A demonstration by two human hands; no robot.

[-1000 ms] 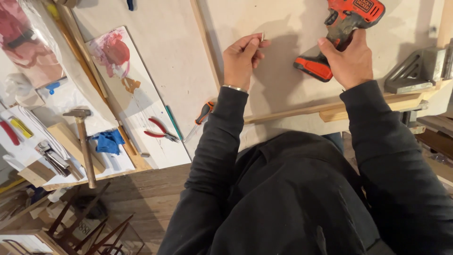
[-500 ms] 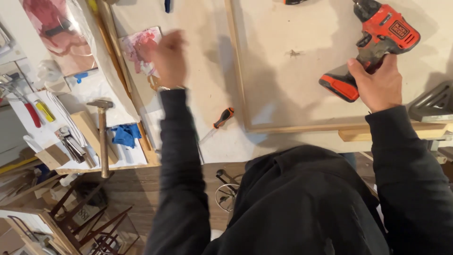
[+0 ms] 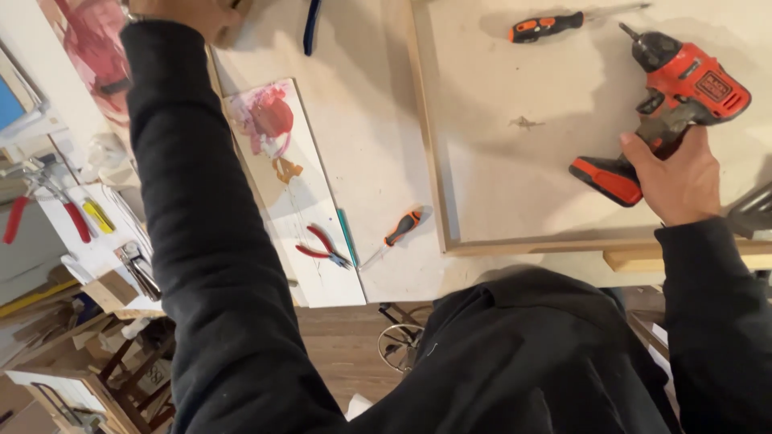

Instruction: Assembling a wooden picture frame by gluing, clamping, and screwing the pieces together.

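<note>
At the right of the frame the right hand [image 3: 679, 181] is wrapped around the grip of one red and black cordless drill [image 3: 667, 104], which rests on the pale board [image 3: 515, 177] inside a thin wooden frame [image 3: 430, 161], bit pointing to the upper left. The left hand [image 3: 189, 12] is stretched to the upper left corner and mostly cut off by the edge, so I cannot tell whether it is open or closed; it sits against a brown block [image 3: 233, 20].

Two orange and black screwdrivers are out: one [image 3: 547, 24] on the board at the top, one [image 3: 398, 231] on the table just left of the frame. One pair of red-handled pliers [image 3: 322, 247] lies on a white panel [image 3: 297, 201] with pink paint, lower centre.
</note>
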